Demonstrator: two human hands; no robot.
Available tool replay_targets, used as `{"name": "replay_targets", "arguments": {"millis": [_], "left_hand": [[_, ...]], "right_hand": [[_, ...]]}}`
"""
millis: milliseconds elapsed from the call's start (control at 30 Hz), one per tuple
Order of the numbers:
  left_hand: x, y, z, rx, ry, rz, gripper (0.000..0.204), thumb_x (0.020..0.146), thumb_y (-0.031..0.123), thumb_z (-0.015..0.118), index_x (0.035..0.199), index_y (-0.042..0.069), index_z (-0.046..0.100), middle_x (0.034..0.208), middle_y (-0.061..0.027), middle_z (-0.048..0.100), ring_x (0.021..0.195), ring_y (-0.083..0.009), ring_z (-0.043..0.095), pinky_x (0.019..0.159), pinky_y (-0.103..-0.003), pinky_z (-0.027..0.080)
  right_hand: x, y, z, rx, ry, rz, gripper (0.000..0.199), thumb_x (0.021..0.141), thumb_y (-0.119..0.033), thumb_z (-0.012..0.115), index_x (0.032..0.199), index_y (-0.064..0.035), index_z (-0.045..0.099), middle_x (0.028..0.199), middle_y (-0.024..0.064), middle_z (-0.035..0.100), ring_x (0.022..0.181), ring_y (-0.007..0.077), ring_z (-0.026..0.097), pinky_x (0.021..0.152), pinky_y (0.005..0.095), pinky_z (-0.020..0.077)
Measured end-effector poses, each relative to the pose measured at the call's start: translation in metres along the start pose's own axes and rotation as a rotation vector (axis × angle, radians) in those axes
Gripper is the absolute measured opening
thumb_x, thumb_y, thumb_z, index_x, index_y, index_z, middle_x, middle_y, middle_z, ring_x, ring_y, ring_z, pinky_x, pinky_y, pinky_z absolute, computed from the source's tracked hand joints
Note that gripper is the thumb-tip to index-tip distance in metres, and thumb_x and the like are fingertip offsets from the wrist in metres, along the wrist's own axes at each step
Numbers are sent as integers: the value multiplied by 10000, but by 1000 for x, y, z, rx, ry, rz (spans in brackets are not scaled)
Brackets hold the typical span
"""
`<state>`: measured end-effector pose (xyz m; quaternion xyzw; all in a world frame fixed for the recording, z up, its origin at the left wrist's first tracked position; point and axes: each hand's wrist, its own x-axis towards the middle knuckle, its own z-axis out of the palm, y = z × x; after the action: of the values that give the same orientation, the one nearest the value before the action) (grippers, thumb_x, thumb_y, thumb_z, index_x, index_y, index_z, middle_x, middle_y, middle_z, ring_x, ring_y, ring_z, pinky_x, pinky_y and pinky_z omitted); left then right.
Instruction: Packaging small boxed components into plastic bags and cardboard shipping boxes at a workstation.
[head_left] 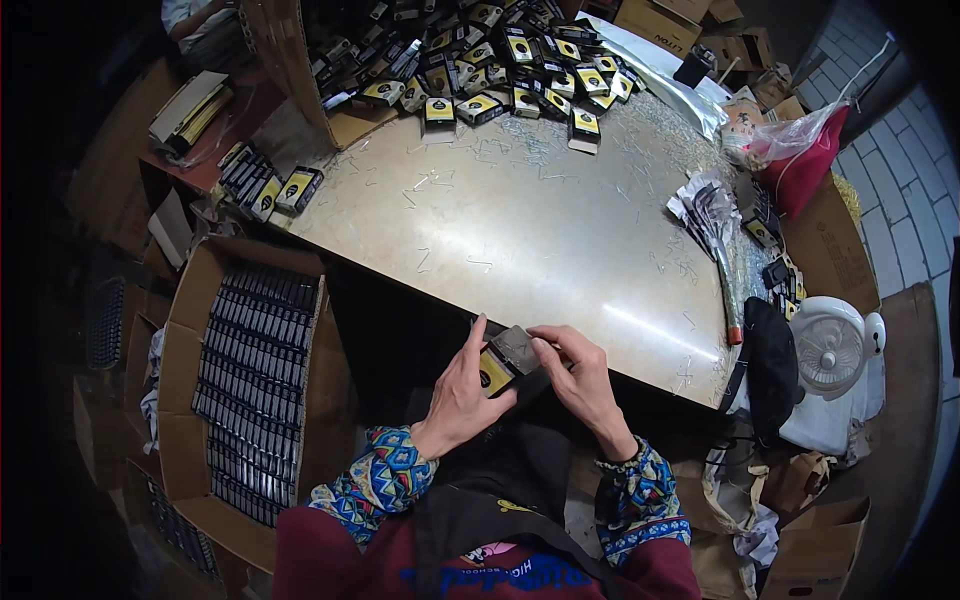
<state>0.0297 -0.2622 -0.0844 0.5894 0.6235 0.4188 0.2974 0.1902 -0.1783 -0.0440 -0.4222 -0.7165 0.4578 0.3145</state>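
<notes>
Near the table's front edge, my left hand point(460, 397) grips a small black and yellow cardboard box point(493, 374) between thumb and fingers. A grey end flap point(514, 347) stands up from the box, tilted toward the table. My right hand point(581, 379) is closed in a pinch at the flap's right edge, thumb and forefinger together. Whatever is inside the box cannot be made out. Many boxes of the same kind lie in a loose heap point(480, 70) at the far side of the metal-topped table point(500, 230).
Thin bent wire pieces point(423, 262) are scattered over the table. To my left stands a carton point(186, 330) packed with rows of small boxes point(255, 380). More boxes point(262, 190) sit at the table's left corner. On the right are a white fan point(830, 345) and crumpled foil point(708, 215).
</notes>
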Motion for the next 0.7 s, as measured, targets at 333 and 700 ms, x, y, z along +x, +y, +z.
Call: {"name": "replay_targets", "arguments": {"millis": [333,700], "left_hand": [[3,3,-3,-19,96,15,917,721,146,775,1450,9,236,1268,-264,507,1127,-414,563,922,-429,494],[4,3,-2,130,46,130,695,727,128,764,1314,64,397,1139,-203,557,962,-407,618,761,-414,537]], "right_hand": [[-2,3,-6,-162,6,-329,262,834,-76,685,1090,-20,683,1320,173,560,1169,314,536,929,376,466],[-21,14,28,202,79,5,305,841,-33,709,1143,-13,674,1147,149,671,914,194,685,772,263,545]]}}
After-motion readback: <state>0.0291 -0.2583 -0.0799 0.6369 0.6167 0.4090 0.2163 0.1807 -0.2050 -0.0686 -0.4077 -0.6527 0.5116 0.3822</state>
